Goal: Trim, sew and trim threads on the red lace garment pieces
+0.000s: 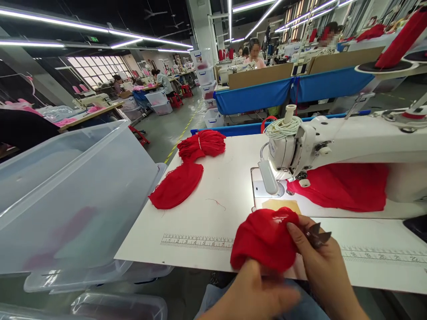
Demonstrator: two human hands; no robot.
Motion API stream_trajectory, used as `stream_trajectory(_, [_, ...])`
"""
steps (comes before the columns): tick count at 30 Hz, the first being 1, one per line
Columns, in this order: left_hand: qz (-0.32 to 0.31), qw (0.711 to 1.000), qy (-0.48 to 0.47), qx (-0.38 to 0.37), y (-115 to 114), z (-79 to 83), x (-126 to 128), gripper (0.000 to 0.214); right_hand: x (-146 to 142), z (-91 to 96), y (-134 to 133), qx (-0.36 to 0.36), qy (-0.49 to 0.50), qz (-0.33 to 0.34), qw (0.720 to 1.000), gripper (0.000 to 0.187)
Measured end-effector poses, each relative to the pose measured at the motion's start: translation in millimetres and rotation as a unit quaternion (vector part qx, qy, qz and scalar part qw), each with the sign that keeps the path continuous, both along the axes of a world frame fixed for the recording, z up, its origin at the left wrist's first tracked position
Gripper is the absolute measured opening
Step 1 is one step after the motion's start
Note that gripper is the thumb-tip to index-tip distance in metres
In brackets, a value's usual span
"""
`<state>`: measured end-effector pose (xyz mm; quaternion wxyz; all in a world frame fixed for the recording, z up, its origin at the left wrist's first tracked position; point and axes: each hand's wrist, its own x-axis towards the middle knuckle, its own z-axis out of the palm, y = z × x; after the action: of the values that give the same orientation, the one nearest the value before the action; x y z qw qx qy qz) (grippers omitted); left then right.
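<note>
A bunched piece of red fabric [263, 238] sits at the near edge of the white sewing table [220, 186]. My left hand [256, 293] grips its lower edge from below, fingers blurred. My right hand [315, 262] holds the cloth's right side and also carries small metal thread snips [318, 235], blades pointing right. Just behind them stands the white sewing machine [333, 142], with more red fabric [347, 186] lying under its arm.
Two stacks of red fabric pieces [176, 184] [202, 144] lie on the table's left part. A clear plastic bin [66, 195] stands at the left. A printed ruler [196, 241] runs along the table's front edge. Other people work at distant stations.
</note>
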<state>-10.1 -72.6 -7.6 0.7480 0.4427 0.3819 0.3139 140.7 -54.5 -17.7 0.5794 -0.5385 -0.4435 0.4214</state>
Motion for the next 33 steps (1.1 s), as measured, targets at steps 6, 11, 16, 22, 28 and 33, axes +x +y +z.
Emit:
stream_trajectory(6, [0.067, 0.961, 0.211, 0.165, 38, 55.5, -53, 0.026, 34, 33.0, 12, -0.017, -0.080, 0.314, 0.946, 0.029])
stream_trajectory(11, [-0.160, 0.974, 0.074, 0.142, 73, 56.6, -40, 0.041, 24, 60.0, 20, 0.000, -0.154, 0.400, 0.903, 0.025])
stream_trajectory(16, [-0.050, 0.988, 0.100, 0.109, 89, 49.8, -40, 0.040, 44, 45.9, 29, -0.003, -0.243, 0.268, 0.932, 0.018])
stream_trajectory(22, [-0.026, 0.989, 0.113, 0.096, 119, 30.0, -47, 0.036, 71, -2.8, 41, -0.061, -0.155, 0.094, 0.982, 0.035])
stream_trajectory(28, [0.066, 0.984, 0.128, 0.100, 125, 15.0, -38, 0.041, 67, -22.3, 35, -0.074, -0.099, -0.037, 0.992, 0.043])
stream_trajectory(33, [0.047, 0.991, 0.083, 0.099, 117, 21.3, -30, 0.040, 59, -14.9, 28, -0.025, -0.171, -0.062, 0.983, 0.035])
